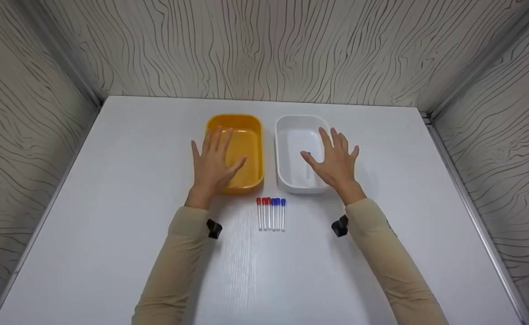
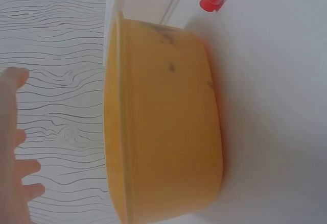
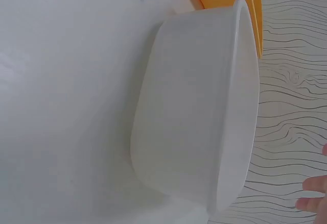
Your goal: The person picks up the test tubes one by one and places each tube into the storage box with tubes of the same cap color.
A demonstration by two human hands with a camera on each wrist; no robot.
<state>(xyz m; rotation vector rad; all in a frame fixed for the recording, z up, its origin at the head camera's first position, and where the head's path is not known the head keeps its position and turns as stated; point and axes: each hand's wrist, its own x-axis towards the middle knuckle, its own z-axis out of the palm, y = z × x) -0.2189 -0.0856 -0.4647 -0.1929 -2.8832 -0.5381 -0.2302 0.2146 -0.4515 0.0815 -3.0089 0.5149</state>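
Observation:
My left hand (image 1: 211, 167) hovers over the left side of the yellow bin (image 1: 258, 180) with its fingers spread and nothing in them. Likewise spread and holding nothing, my right hand (image 1: 338, 166) is above the right side of the white bin (image 1: 282, 169). Inside the white bin lies a clear tube (image 1: 308, 171) with a blue cap, partly hidden by the right thumb. In front of the bins, red-capped tubes (image 1: 264, 214) and blue-capped tubes (image 1: 278, 216) lie side by side in a row, red on the left and blue on the right.
Both bins stand next to each other on a white table (image 1: 124, 180), with a narrow gap between them. A wood-patterned wall (image 1: 264, 49) rises behind the table, and similar panels flank it. Small black devices (image 1: 214, 229) sit at both wrists.

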